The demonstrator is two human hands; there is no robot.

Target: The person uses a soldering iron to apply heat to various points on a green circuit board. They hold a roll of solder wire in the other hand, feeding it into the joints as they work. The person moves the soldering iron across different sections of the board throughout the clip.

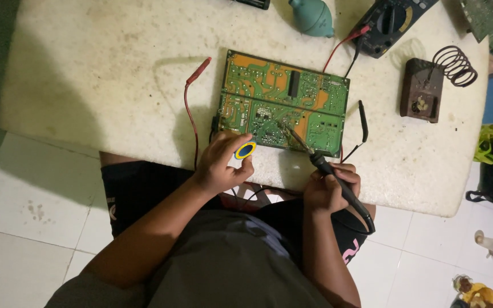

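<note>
A soldering iron is gripped in the right hand, its tip on the green board lying on the counter. A round yellow-and-blue tin is held by the left hand at the board's near edge.

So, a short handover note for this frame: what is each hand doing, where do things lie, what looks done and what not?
Left hand: pinches a small round blue-and-yellow tin at the near edge of the green circuit board.
Right hand: grips a black soldering iron, tip down on the board's middle.
Board lies flat on the white table, solder side up. Red probe lies to its left, black probe to its right, multimeter and coil iron stand beyond.
Done: cannot tell which joints are worked. Iron is not on its stand.
</note>
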